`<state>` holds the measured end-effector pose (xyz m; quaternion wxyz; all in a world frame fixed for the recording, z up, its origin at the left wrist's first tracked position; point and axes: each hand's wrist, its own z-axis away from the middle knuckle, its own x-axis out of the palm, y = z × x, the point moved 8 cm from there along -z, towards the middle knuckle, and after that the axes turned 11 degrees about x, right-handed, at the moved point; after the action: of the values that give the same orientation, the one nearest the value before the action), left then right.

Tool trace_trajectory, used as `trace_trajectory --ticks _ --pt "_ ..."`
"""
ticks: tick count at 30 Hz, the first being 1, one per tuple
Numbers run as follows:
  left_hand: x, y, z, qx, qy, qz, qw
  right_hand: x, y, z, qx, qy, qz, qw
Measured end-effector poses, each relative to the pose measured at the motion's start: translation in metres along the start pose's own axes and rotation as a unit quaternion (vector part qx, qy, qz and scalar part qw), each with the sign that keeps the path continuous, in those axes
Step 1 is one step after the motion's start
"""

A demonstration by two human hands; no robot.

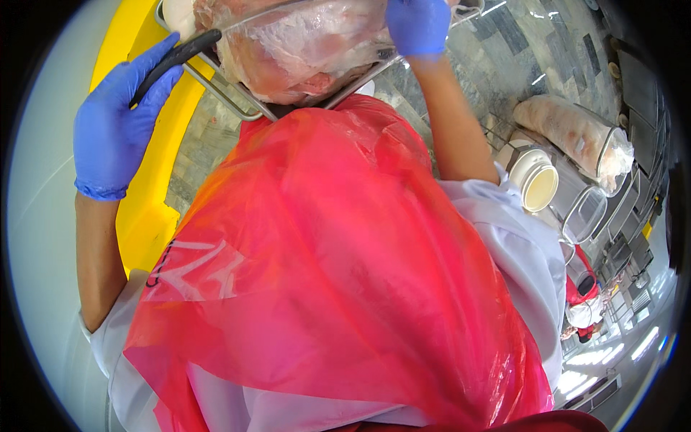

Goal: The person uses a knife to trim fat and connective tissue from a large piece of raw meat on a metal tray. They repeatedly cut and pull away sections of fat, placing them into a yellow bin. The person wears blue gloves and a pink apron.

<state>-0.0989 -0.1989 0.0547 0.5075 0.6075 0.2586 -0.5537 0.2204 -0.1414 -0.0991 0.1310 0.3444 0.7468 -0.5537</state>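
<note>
My left hand point(119, 119), in a blue glove, grips the black handle of a knife point(176, 61) between thumb and fingers. Its thin blade reaches right, over a large piece of raw meat point(295, 54) wrapped in clear plastic. The meat lies in a metal tray point(363, 79) at the top of the view. At the tray's right side is my right hand point(419, 29), also gloved in blue, next to the meat's right end. The upper edge of the picture cuts off its fingers, so what they hold does not show.
A yellow surface point(137, 209) runs along the left, beside a pale wall point(50, 180). At the right stand a rack with a long wrapped piece of meat point(561, 129), a white tub point(536, 183) and clear containers point(584, 214). A person in red point(583, 288) is farther off.
</note>
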Motion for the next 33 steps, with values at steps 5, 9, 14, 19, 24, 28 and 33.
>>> trace_trajectory --ticks 5,9,14,19,24,28,33 --pt "-0.006 0.016 -0.024 0.07 -0.012 -0.118 0.991 0.01 0.024 -0.01 0.004 0.033 -0.014 0.999" --pt "-0.015 0.023 -0.051 0.093 -0.031 -0.025 0.995 -0.033 0.068 -0.051 0.027 0.113 -0.034 0.993" --pt "-0.032 0.034 -0.063 0.087 -0.096 -0.03 0.991 -0.047 0.078 -0.081 0.122 0.018 0.043 0.991" --pt "-0.029 0.067 -0.068 0.129 -0.115 -0.131 0.976 -0.026 0.107 -0.048 0.271 -0.016 -0.022 0.962" --pt "-0.028 0.123 -0.104 0.237 -0.153 -0.214 0.935 0.015 0.123 -0.028 0.267 0.037 -0.208 0.94" --pt "-0.031 0.164 -0.112 0.247 -0.172 -0.272 0.914 0.03 0.099 -0.026 0.211 0.043 -0.284 0.934" --pt "0.005 0.175 -0.141 0.188 -0.291 -0.375 0.86 0.016 0.14 -0.021 0.286 0.031 -0.307 0.907"
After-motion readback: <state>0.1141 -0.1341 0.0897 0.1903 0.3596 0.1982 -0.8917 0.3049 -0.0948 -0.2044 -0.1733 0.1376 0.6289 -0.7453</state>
